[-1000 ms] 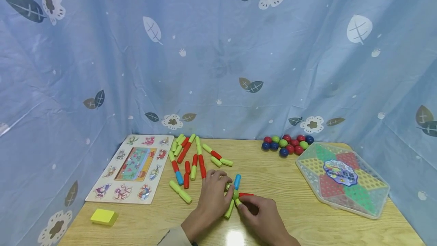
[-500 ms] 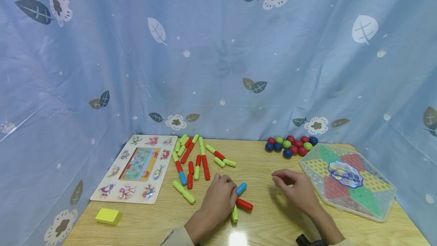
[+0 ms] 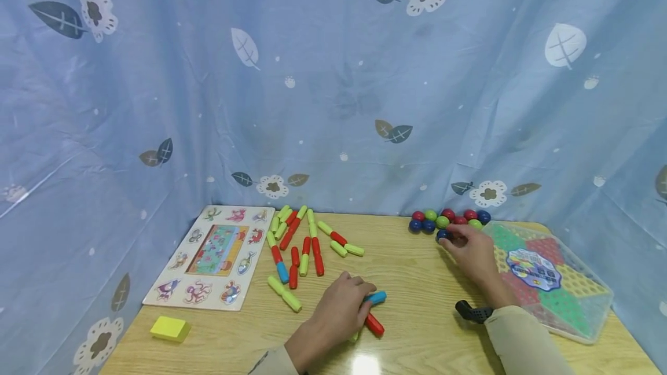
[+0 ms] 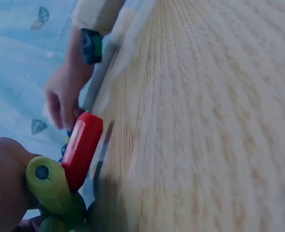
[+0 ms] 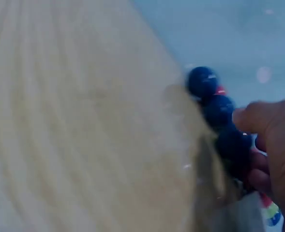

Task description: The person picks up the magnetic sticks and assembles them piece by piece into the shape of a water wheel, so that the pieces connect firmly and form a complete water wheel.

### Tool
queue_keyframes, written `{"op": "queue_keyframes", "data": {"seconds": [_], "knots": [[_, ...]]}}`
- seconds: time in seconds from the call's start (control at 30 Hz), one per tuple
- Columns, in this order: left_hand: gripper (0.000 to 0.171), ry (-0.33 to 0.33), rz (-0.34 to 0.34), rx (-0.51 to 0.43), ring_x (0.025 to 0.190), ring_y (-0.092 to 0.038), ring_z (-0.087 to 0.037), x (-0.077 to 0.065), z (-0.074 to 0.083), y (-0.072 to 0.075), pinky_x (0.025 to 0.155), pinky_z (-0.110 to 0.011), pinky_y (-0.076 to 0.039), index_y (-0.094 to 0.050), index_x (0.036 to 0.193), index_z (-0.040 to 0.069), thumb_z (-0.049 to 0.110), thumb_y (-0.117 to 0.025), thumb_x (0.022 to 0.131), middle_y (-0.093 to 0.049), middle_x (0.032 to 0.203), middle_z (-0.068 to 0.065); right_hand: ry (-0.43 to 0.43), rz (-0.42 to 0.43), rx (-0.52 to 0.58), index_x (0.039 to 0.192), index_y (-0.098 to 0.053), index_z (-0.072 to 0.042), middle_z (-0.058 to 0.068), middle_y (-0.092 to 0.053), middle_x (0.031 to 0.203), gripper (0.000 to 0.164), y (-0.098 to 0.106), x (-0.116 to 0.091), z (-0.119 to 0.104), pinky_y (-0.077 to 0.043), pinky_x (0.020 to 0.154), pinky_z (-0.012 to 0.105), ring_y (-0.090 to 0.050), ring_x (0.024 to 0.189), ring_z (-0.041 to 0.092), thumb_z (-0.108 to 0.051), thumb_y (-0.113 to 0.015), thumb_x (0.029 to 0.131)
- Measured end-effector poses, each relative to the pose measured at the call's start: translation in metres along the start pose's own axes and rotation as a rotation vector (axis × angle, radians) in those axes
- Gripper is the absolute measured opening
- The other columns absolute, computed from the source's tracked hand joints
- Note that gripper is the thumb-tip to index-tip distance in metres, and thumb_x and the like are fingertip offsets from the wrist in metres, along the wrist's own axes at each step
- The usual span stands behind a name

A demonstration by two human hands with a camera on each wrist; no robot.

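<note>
My left hand grips a toy structure of rods joined to a green ball, low in the middle of the head view. A blue rod and a red rod stick out past the thumb; a yellow-green rod with a hole in its end shows in the left wrist view. The palm hides the rest. At the back right, my right hand pinches a dark blue ball between thumb and fingers, at the front of a cluster of red, green and blue balls.
Several joined and loose rods lie left of centre. A sea-animal puzzle board and a yellow block are at the left. A clear hexagonal game box lies at the right, under the right forearm. A blue curtain hangs behind.
My right hand has let go of the rod structure and moved right and away to the balls, taking hold of a dark blue one. The left hand keeps the structure, which has turned.
</note>
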State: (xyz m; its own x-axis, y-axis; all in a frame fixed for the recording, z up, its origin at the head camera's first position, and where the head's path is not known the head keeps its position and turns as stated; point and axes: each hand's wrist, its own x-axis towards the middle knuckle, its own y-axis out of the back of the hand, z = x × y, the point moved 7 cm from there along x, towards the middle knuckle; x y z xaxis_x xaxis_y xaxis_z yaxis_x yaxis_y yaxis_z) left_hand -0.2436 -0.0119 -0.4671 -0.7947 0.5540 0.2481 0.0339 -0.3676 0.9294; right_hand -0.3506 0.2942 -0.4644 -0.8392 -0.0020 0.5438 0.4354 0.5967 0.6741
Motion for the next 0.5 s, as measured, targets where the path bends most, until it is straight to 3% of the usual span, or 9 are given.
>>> {"op": "queue_keyframes", "data": {"seconds": [0.1,0.17,0.33,0.5], "knots": [[0.018,-0.012,-0.015,0.005,0.086,-0.056,-0.007,0.001,0.002,-0.001,0.076,-0.019,-0.046,-0.083,0.12,0.018,0.021,-0.078,0.103,-0.082,0.111,0.008,0.066,-0.018,-0.1,0.112,-0.08,0.001,0.019,-0.077,0.103,0.03,-0.008,-0.001,-0.005,-0.057,0.077,0.047,-0.071,0.085,0.031,-0.006,-0.09,0.085],[0.017,-0.018,-0.024,0.011,0.083,-0.052,-0.006,0.002,0.003,0.0,0.075,-0.018,-0.043,-0.084,0.118,0.019,0.021,-0.079,0.103,-0.082,0.109,0.01,0.075,-0.043,-0.11,0.113,-0.078,0.002,0.018,-0.076,0.101,0.03,-0.012,-0.006,-0.011,-0.057,0.077,0.054,-0.071,0.084,0.031,-0.005,-0.088,0.085],[0.015,-0.028,-0.027,0.017,0.083,-0.049,-0.006,0.002,0.005,-0.001,0.076,-0.018,-0.041,-0.084,0.117,0.018,0.021,-0.078,0.103,-0.083,0.106,0.01,0.087,-0.104,0.001,0.118,-0.079,-0.002,0.008,-0.079,0.097,0.034,-0.02,-0.03,-0.035,-0.062,0.075,0.043,-0.074,0.084,0.022,-0.007,-0.089,0.086],[0.016,-0.028,-0.026,0.023,0.087,-0.052,-0.006,0.002,0.003,-0.004,0.077,-0.018,-0.043,-0.084,0.118,0.018,0.021,-0.078,0.103,-0.082,0.108,0.01,0.213,-0.191,0.171,0.121,-0.08,-0.009,-0.004,-0.08,0.105,0.037,-0.028,-0.062,-0.068,-0.064,0.077,0.03,-0.074,0.09,0.009,-0.005,-0.091,0.086]]}}
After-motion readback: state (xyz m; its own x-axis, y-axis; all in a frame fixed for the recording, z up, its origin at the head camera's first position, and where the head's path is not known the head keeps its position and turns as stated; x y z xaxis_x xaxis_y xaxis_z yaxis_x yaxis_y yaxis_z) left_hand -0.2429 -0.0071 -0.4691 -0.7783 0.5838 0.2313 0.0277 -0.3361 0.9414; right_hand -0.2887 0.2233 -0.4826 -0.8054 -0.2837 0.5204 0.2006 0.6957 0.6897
